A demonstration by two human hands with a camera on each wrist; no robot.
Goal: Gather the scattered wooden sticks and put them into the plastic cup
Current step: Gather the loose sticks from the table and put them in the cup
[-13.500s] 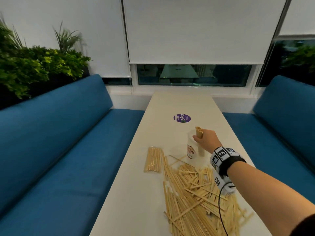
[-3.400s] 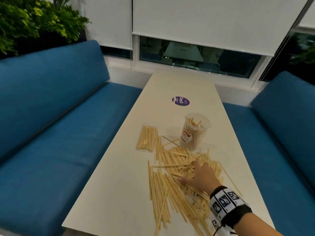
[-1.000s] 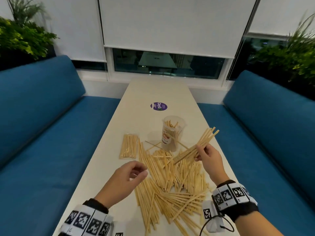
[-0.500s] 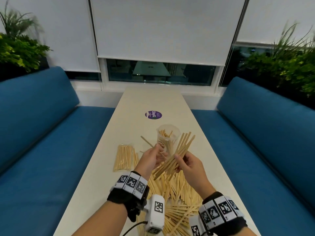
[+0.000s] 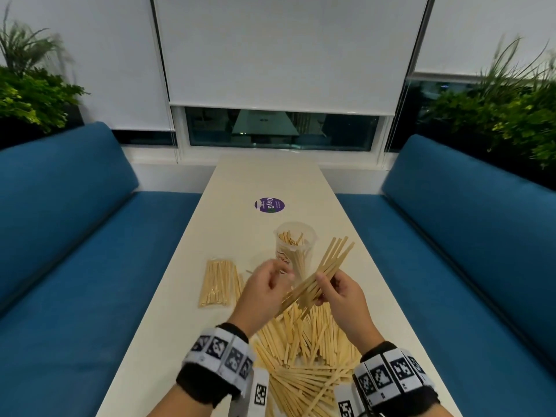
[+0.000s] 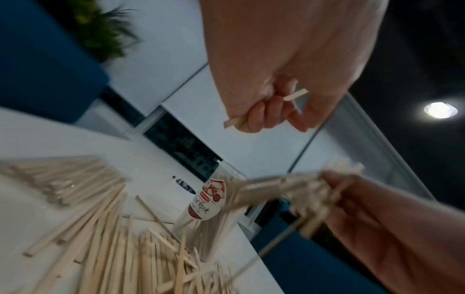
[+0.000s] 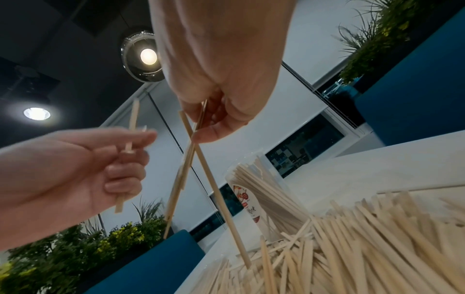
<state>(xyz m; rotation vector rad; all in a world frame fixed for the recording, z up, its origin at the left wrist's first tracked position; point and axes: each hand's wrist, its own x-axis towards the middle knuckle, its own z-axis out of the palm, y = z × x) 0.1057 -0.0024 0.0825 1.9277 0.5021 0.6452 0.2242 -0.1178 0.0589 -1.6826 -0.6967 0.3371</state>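
Above the table (image 5: 186,311), right hand (image 5: 343,299) curled round a slanted bundle of sticks (image 5: 323,273), left hand (image 5: 264,291) pinching one stick (image 6: 294,96), loose pile (image 5: 304,356) beneath, plastic cup (image 5: 294,251) upright just beyond, partly filled.

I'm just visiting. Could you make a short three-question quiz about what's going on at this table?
1. True or false: the plastic cup already holds some sticks.
2. Which hand grips the bundle of sticks? A left hand; B right hand
3. Fill in: the wrapped packet of sticks lies to the ___ of the cup.

Key: 1 true; 2 B; 3 left
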